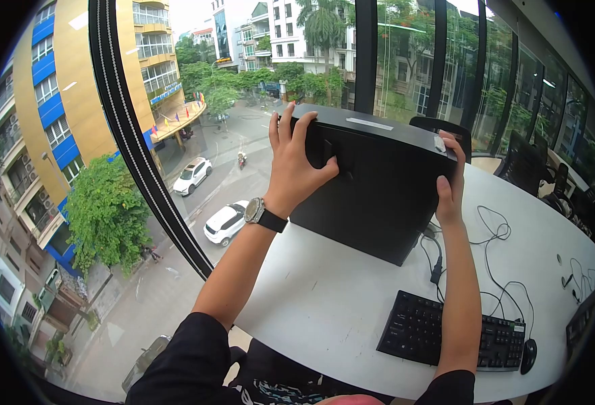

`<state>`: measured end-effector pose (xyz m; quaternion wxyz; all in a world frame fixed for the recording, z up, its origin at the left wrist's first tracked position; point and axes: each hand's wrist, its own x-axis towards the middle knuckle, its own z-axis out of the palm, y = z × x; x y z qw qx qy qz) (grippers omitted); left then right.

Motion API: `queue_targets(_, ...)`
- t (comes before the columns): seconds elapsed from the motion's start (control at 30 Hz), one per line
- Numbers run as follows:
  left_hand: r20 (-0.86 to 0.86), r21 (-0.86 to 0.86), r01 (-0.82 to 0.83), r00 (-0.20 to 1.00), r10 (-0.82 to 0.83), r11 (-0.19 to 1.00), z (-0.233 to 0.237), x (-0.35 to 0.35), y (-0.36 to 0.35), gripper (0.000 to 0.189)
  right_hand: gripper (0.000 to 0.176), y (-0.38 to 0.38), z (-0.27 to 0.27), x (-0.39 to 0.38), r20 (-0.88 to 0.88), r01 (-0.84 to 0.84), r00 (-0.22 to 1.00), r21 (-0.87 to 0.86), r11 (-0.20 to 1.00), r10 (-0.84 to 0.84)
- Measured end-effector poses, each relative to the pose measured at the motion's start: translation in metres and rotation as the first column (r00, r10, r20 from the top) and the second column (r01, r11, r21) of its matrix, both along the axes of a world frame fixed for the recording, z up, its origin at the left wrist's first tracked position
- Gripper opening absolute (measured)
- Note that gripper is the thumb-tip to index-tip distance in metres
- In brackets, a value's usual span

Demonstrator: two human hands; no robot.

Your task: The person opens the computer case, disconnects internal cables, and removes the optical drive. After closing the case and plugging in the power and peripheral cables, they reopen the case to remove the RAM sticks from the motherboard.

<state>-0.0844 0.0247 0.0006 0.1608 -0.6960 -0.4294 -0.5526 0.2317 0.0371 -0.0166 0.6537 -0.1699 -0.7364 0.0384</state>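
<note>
**Computer tower (pixel 378 192) clasped at both upper corners**

The black computer tower is placed on the white desk (pixel 304 277), beyond the keyboard (pixel 412 331) and to its left; whether its full weight is borne by the desk cannot be told. Its top corner farther left of the keyboard is gripped by the left hand (pixel 294 165): the fingers are laid over the top edge, and the thumb is set against the broad side panel, near a dark latch or recess. The top corner beyond the keyboard is pinched by the right hand (pixel 451 185), with fingers behind and thumb on the panel side.

As a judgement, the case should be treated as heavy and stiff, with smooth metal on which fingertips could slip and parts inside that could be harmed by a knock. Firmer support would be given by a palm under the base than by corners alone. Clearance is needed from the cable connector (pixel 436 273) just beyond the keyboard; the mouse (pixel 529 356), beside the keyboard's right end, is well apart.
</note>
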Motion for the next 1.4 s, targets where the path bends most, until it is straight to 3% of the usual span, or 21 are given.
queue_targets(0.17,0.049,0.006,-0.118,0.992,0.117,0.993,0.000,0.002,-0.006,0.099,0.068,-0.001,0.001,0.004,0.035,0.018,0.999,0.003,1.000,-0.018)
queue_targets(0.23,0.188,-0.192,0.038,0.982,-0.002,0.981,-0.004,-0.003,-0.002,0.115,0.068,-0.001,0.001,0.004,0.033,0.014,0.999,0.001,1.000,-0.014)
queue_targets(0.33,0.157,-0.233,0.078,0.987,-0.042,0.969,0.001,-0.004,-0.010,0.121,0.067,-0.001,0.000,0.004,0.029,0.008,1.000,0.001,1.000,-0.008)
queue_targets(0.63,0.100,-0.257,-0.058,0.991,0.086,0.965,0.002,0.001,-0.013,0.119,0.068,-0.003,0.001,0.005,0.033,0.030,0.999,-0.001,1.000,-0.030)
queue_targets(0.97,0.135,-0.259,-0.043,0.988,0.080,0.965,0.001,-0.005,-0.035,0.118,0.082,0.004,-0.001,0.007,0.050,-0.003,0.999,0.041,0.999,0.001)
queue_targets(1.07,0.230,-0.275,0.075,0.973,-0.010,0.959,-0.004,-0.016,-0.056,0.122,0.077,0.004,-0.002,0.006,0.022,-0.009,1.000,-0.008,1.000,0.009)
queue_targets(1.13,0.121,-0.075,-0.074,0.989,0.083,0.994,-0.017,-0.027,-0.071,0.125,0.074,0.004,-0.001,0.005,0.021,-0.012,1.000,-0.001,1.000,0.012)
queue_targets(1.17,0.107,-0.061,-0.129,0.985,0.135,0.990,-0.019,-0.030,-0.085,0.124,0.072,0.004,-0.002,0.005,0.020,-0.016,1.000,0.005,1.000,0.016)
queue_targets(1.23,-0.041,0.131,-0.286,0.955,0.293,0.949,-0.025,-0.034,-0.112,0.119,0.071,0.004,-0.003,0.003,0.006,-0.023,1.000,-0.004,1.000,0.023)
queue_targets(1.27,-0.040,0.131,-0.285,0.955,0.293,0.949,-0.029,-0.037,-0.124,0.119,0.070,0.004,-0.004,0.003,-0.005,-0.029,1.000,-0.011,1.000,0.029)
queue_targets(1.33,-0.265,0.196,-0.240,0.920,0.287,0.951,-0.037,-0.047,-0.145,0.096,0.070,0.005,-0.004,0.004,-0.005,-0.025,1.000,-0.008,1.000,0.025)
queue_targets(1.37,-0.263,0.196,-0.240,0.921,0.287,0.951,-0.038,-0.053,-0.156,0.096,0.069,0.006,-0.004,0.004,-0.007,-0.022,1.000,-0.007,1.000,0.022)
queue_targets(1.4,-0.357,0.052,-0.151,0.920,0.159,0.987,-0.039,-0.060,-0.166,0.084,0.069,0.006,-0.004,0.003,-0.005,-0.023,1.000,-0.008,1.000,0.022)
